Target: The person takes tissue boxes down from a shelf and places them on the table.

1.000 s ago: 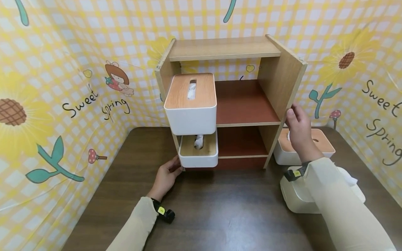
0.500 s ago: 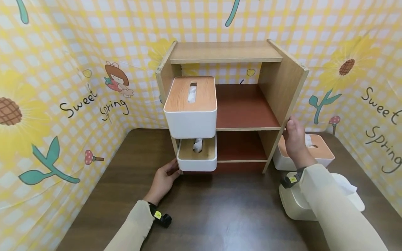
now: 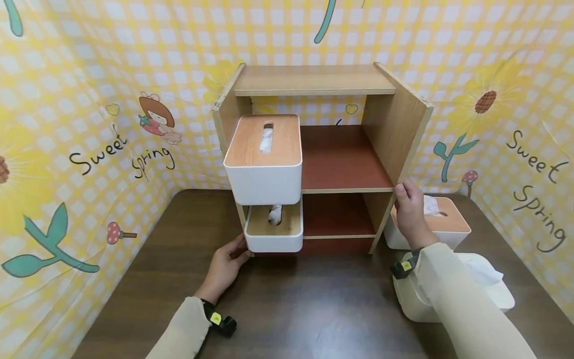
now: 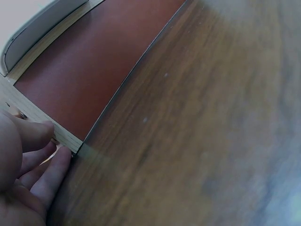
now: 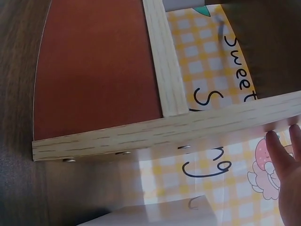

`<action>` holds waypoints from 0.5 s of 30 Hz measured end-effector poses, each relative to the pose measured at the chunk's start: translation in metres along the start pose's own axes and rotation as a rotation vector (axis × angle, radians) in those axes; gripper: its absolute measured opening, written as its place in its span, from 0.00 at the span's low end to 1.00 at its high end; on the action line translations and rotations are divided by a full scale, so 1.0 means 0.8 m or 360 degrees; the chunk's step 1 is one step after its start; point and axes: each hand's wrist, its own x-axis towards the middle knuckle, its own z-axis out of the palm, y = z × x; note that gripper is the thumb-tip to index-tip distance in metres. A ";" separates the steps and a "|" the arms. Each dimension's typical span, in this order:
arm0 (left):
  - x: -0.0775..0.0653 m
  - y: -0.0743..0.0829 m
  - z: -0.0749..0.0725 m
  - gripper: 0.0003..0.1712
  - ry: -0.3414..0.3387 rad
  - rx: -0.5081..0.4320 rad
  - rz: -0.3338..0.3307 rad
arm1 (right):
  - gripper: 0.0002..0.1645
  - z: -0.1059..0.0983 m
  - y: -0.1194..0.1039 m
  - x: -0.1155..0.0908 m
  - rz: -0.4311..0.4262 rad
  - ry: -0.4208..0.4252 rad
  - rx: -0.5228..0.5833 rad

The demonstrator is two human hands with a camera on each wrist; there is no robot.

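Observation:
A small wooden shelf unit (image 3: 314,80) with reddish-brown boards stands on the table. My left hand (image 3: 226,264) touches the bottom front corner of its left side panel. In the left wrist view, thumb and fingertips rest against that panel's edge (image 4: 70,141). Along the outer face of the right side panel (image 3: 399,119), the fingers of my right hand (image 3: 410,212) rest, with fingertips touching the wood in the right wrist view. On the unit's left side, a white tissue box (image 3: 263,185) with a wood-look lid sits above a second tissue box (image 3: 274,243), both jutting past the front edge.
Right of the unit stands another wood-lidded tissue box (image 3: 454,212). Nearer, a cream tissue box (image 3: 409,303) is partly hidden under my right sleeve. A yellow checked cloth (image 3: 287,30) hangs behind and at both sides of the dark wooden table (image 3: 314,304).
My right hand has slid lower along the right side panel. The left hand stays at the bottom corner. The head view has shifted slightly, and the unit shows no clear movement.

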 end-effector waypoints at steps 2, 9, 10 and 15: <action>0.000 0.000 -0.001 0.30 0.0002 0.0012 -0.0003 | 0.24 0.001 0.000 0.000 -0.0017 0.0010 -0.0010; 0.001 0.000 0.000 0.30 0.0000 0.0020 -0.0022 | 0.23 -0.001 0.002 -0.001 -0.0141 0.0085 -0.0185; 0.001 0.000 0.000 0.30 0.0000 0.0021 -0.0027 | 0.23 0.001 -0.002 -0.002 -0.0157 0.0091 -0.0232; 0.000 -0.001 0.000 0.30 0.0000 0.0019 -0.0029 | 0.19 0.001 -0.005 -0.003 -0.0154 0.0118 -0.0352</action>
